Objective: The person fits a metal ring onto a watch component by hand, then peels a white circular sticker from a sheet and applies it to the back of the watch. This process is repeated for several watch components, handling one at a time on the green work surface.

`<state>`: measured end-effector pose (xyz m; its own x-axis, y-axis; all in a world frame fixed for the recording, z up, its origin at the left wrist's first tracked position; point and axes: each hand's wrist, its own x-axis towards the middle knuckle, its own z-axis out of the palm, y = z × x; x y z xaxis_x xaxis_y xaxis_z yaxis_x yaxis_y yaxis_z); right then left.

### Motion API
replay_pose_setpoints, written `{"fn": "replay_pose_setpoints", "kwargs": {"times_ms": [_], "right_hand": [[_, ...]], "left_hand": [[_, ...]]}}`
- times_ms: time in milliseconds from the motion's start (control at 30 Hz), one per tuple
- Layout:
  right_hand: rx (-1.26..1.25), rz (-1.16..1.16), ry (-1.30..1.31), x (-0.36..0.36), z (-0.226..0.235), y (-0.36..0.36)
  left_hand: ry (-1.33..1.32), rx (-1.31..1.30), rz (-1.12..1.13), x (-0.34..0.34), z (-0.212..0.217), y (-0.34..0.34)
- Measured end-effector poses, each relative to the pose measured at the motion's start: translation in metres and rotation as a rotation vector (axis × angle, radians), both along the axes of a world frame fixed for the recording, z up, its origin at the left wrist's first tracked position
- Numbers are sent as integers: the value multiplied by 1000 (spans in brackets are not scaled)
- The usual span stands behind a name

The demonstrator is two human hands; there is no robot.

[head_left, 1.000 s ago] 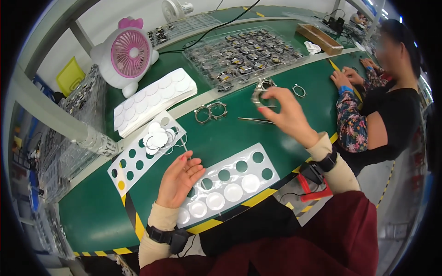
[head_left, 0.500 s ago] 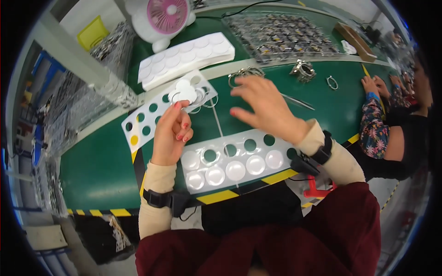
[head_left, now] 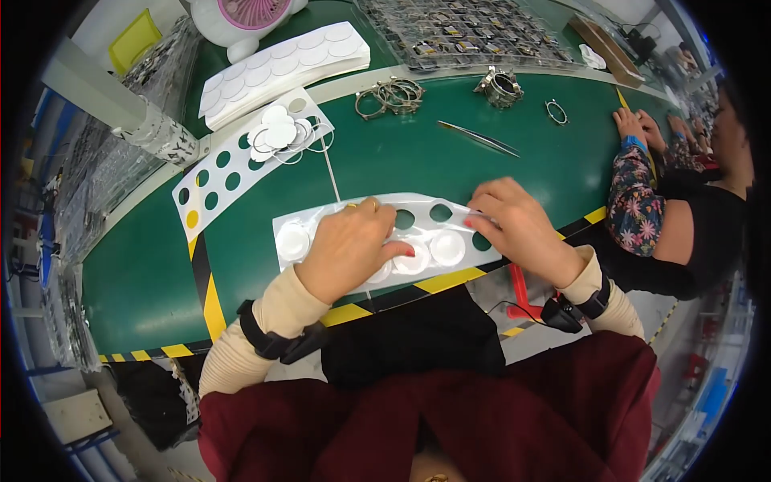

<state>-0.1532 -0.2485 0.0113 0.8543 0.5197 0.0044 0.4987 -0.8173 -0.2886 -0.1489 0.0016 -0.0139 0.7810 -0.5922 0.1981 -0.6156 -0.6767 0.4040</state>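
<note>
A white sheet of round stickers (head_left: 438, 241), with some discs gone and green holes showing, lies on the green table (head_left: 144, 277) near its front edge. My left hand (head_left: 347, 247) rests flat on the sheet's left half, a fingertip on one disc. At the sheet's right end, my right hand (head_left: 518, 227) pinches the edge. Behind lie a second punched-out sheet (head_left: 229, 181) and a small pile of loose white discs (head_left: 277, 136).
A stack of sticker sheets (head_left: 281, 68) and a pink fan (head_left: 241, 20) stand at the back. Metal rings (head_left: 389, 95), tweezers (head_left: 478, 138) and a tray of small parts (head_left: 466, 32) lie beyond. Another person's arm (head_left: 634, 185) rests at the right.
Both hands have come down onto the near sticker sheet; my left hand left the disc pile, my right hand drew back from the rings. The view has tilted downward.
</note>
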Motion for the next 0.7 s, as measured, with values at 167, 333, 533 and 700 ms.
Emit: {"fn": "replay_pose_setpoints", "kwargs": {"times_ms": [167,333,533,700], "right_hand": [[476,-297,710,-4,4,12],[454,203,504,-1,-7,12],[313,600,318,11,-9,-1],[664,423,-11,23,13,-11]], "left_hand": [[127,66,11,8,0,-4],[107,38,34,6,-1,-6],[204,68,65,11,9,-6],[208,212,14,32,36,-9]]}}
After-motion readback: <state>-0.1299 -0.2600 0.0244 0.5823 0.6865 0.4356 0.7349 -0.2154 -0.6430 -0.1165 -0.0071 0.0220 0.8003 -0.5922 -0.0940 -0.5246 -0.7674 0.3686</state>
